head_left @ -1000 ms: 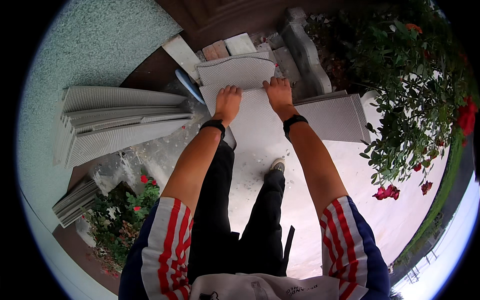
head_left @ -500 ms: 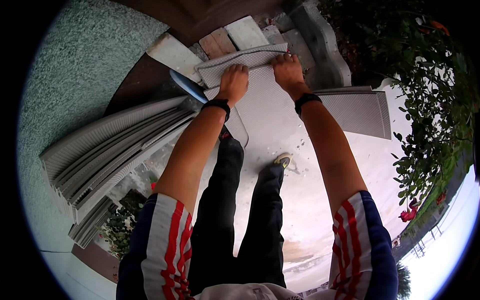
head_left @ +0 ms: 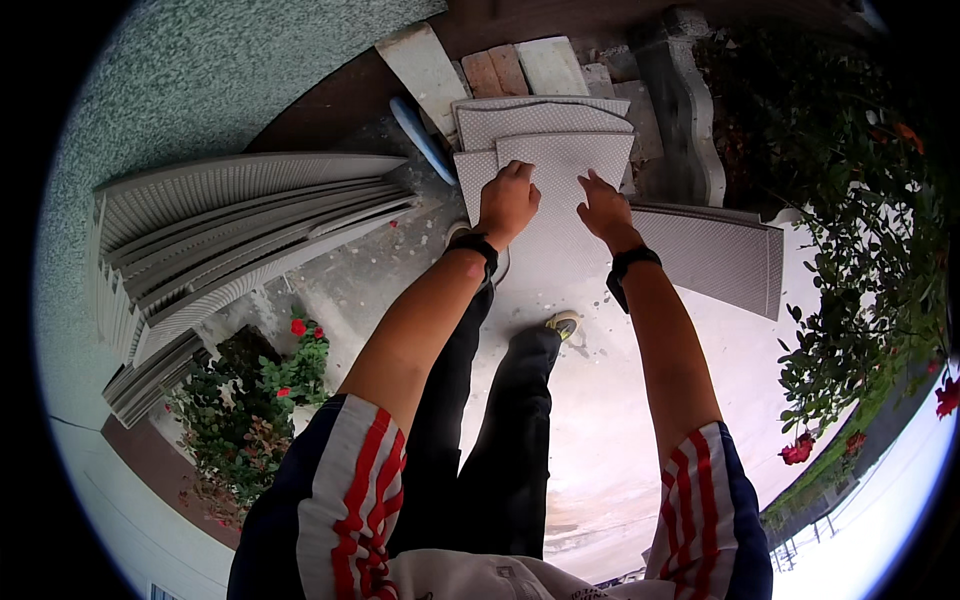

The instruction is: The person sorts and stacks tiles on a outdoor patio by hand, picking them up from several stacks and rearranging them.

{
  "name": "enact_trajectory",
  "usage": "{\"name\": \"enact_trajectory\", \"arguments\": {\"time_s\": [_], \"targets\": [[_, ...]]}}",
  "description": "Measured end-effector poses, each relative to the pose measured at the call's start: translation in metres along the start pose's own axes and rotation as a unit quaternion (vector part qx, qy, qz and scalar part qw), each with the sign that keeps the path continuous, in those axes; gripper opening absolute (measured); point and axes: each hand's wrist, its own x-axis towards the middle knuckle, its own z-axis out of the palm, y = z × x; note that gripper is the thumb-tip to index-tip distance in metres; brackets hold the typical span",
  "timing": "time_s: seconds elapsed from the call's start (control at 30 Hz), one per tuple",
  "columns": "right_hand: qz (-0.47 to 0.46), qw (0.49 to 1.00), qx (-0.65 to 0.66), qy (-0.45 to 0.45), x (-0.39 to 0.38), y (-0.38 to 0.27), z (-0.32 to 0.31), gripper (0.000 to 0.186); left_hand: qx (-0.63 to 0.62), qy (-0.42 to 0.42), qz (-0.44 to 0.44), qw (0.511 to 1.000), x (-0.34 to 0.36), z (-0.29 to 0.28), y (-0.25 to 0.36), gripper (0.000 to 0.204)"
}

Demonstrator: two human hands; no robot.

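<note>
Several grey panels with a dimpled surface lean upright in front of me, one over another. Over the left side of the front panel [head_left: 565, 155] is my left hand [head_left: 510, 203], its fingers bent and the thumb apart, with nothing visible between them. My right hand [head_left: 605, 210] is over the same panel's right part, fingers apart and the index finger stretched out; it holds nothing. Another dimpled panel [head_left: 550, 115] stands behind, its upper edge showing above the front one. I cannot tell whether either hand touches the front panel.
A stack of grey ribbed panels [head_left: 250, 215] stands at the left by the rough green wall [head_left: 220, 80]. More panels [head_left: 715, 255] lie at the right. Pale blocks [head_left: 425, 75], a blue object [head_left: 422, 140] and a wavy concrete edge [head_left: 708, 140] surround the far side. Flowering bushes [head_left: 300, 360] grow nearby.
Both hands have let go of the front panel's upper edge and come down nearer to me. The right fingers have spread. The whole view has shifted, so the panels appear farther right.
</note>
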Motion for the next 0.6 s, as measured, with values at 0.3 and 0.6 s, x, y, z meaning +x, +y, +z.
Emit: {"name": "enact_trajectory", "arguments": {"time_s": [0.3, 0.6], "targets": [[-0.118, 0.977, -0.06, -0.17, -0.152, -0.12, 0.005, 0.031, 0.061, -0.314, -0.185, 0.929, -0.252, -0.101, -0.088, 0.033], [-0.246, 0.95, -0.065, -0.182, -0.267, -0.249, -0.041, 0.04, 0.044, -0.038, -0.305, 0.951, -0.412, -0.265, -0.134, 0.047]]}}
